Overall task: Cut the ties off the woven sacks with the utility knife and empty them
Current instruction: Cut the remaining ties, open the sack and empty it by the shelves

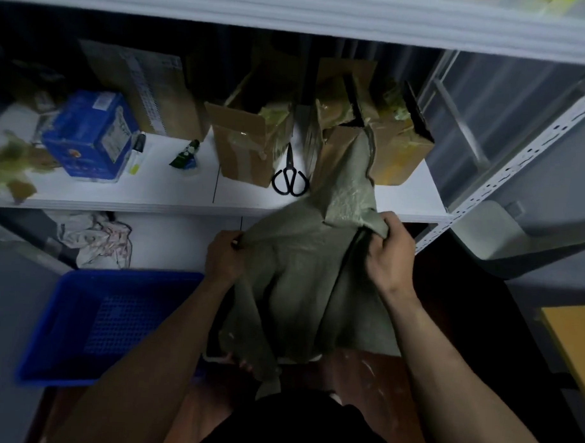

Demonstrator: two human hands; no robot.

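Spillage outside the blue perforated plastic basket [82, 313] is judged likely, as the limp grey-green woven sack [298, 288] is held before the white shelf [153, 183], right of the basket. Its coarse, crinkled weave is gripped at one edge by the left hand [225, 255], at a raised fold by the right hand [386, 254].

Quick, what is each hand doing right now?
Left hand: fingers pinch the left edge of the sack.
Right hand: fingers grip the sack's right edge.
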